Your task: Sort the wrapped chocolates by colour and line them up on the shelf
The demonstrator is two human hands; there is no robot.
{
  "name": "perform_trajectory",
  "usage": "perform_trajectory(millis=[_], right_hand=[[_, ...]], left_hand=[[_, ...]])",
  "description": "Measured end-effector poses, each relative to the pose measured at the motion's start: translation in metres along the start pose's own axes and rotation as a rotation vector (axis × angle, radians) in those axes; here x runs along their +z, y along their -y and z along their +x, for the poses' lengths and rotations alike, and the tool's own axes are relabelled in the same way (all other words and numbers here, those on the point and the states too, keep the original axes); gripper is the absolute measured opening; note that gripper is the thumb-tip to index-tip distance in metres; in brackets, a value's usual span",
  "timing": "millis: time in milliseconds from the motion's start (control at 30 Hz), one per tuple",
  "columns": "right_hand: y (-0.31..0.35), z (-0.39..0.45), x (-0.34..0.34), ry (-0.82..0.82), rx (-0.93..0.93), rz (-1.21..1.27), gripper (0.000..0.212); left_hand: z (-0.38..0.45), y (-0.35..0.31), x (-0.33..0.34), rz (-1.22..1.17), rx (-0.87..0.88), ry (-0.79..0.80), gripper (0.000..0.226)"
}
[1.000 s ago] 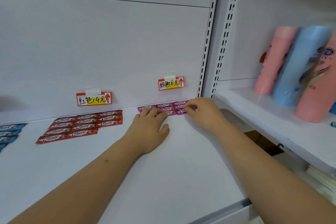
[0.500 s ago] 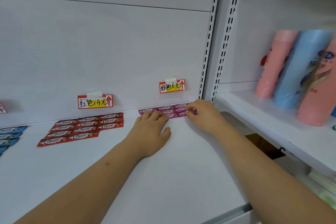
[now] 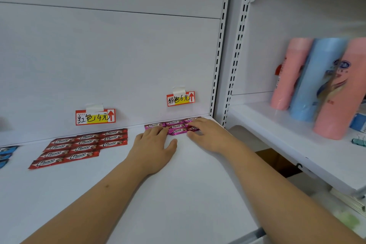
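Several pink wrapped chocolates (image 3: 176,127) lie in rows at the back of the white shelf (image 3: 178,194), under a pink price tag (image 3: 180,98). My left hand (image 3: 153,147) lies flat on the shelf, its straight fingertips touching the left pink chocolates. My right hand (image 3: 210,134) rests palm down on the right end of the pink group, fingers fairly straight, covering some wrappers. Several red chocolates (image 3: 79,147) lie in neat rows to the left under a red price tag (image 3: 95,117). Blue chocolates (image 3: 6,154) show at the far left edge.
A slotted upright post (image 3: 219,61) divides this bay from the right one. There, a higher shelf (image 3: 297,144) carries tall pink bottles (image 3: 287,73) and a blue bottle (image 3: 315,79), with a green binder clip (image 3: 358,141) near them.
Both hands stay on the pink chocolates; my right hand has slid slightly forward over the right end of the rows. The view has tilted a little.
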State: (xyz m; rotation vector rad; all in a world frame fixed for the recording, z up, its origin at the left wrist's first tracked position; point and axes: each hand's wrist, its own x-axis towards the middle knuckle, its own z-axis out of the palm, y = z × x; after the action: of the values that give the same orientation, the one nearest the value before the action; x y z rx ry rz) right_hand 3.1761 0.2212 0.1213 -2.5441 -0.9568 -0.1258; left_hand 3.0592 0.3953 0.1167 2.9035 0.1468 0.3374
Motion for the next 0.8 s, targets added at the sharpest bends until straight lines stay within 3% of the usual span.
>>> perform_trajectory(millis=[167, 367, 500, 633, 800], right_hand=[[0.0, -0.002, -0.001, -0.002, -0.006, -0.004, 0.046], [0.011, -0.007, -0.009, -0.083, -0.104, 0.048, 0.037], [0.014, -0.007, -0.006, -0.01, -0.161, 0.042, 0.033], [0.013, -0.007, -0.004, 0.041, -0.136, 0.058, 0.046], [0.013, -0.007, -0.004, 0.047, -0.131, 0.048, 0.036]], left_hand=[[0.0, 0.0, -0.001, -0.013, 0.007, 0.011, 0.06], [-0.007, 0.004, -0.007, 0.011, 0.034, -0.109, 0.05], [-0.015, 0.013, -0.01, 0.034, 0.028, -0.101, 0.043], [-0.017, 0.016, -0.011, 0.0, 0.024, -0.091, 0.043], [-0.017, 0.017, -0.011, -0.032, 0.032, -0.083, 0.041]])
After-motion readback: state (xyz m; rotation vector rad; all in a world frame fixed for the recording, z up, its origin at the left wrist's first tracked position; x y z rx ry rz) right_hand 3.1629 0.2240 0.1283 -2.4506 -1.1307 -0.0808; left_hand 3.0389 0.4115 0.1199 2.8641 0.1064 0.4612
